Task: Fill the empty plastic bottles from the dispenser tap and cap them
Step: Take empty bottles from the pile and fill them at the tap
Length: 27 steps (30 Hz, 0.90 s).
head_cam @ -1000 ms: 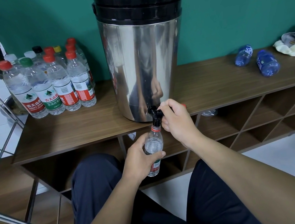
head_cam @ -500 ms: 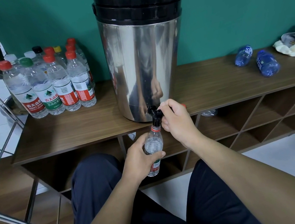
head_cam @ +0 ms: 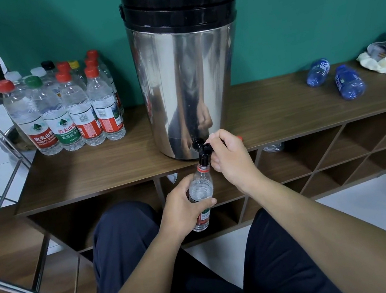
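Bottles are the whole job here, and one clear plastic bottle [head_cam: 200,193] hangs upright under the black tap [head_cam: 203,147] of the steel dispenser [head_cam: 187,70], its neck right up at the spout, below the edge of the wooden shelf [head_cam: 89,171]. The left hand [head_cam: 184,208] wraps its fingers and thumb round the bottle's middle; the right hand [head_cam: 231,158] curls closed on the tap lever. I judge the bottle thin-walled and easily squeezed, light when empty and growing heavier as it fills, likely slick if water runs down it. The ribbed middle above the label seems the best place to hold, gently, so no water is forced out. Its red-and-green label is too small to read. The capped bottles [head_cam: 66,111] standing to the left carry Chinese characters, 农夫山泉, on red and green labels. Two blue bottles [head_cam: 336,76] lie on their sides at the right; their print is unreadable.
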Available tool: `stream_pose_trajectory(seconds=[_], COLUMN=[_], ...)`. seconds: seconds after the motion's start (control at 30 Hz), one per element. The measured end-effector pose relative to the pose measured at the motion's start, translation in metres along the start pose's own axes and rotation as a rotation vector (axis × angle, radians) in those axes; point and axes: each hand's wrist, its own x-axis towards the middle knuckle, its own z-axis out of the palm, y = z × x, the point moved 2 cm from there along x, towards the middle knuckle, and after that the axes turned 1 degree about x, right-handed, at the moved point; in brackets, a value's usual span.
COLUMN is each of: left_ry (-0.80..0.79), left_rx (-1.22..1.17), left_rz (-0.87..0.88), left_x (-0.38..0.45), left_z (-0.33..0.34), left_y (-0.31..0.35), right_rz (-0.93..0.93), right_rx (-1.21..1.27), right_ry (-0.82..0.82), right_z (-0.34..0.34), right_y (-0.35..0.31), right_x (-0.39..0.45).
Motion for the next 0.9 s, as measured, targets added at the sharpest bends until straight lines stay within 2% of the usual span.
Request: stream_pose_trajectory(seconds=[0.9], left_ry=[0.004], left_rx=[0.008], left_rz=[-0.011], left_x=[0.0016], left_z=[-0.0003], left_y=[-0.0026], right_rz=[-0.005], right_rx=[0.020], right_ry=[-0.002], right_z=[0.0019], right_y=[0.0022], right_x=[0.0009])
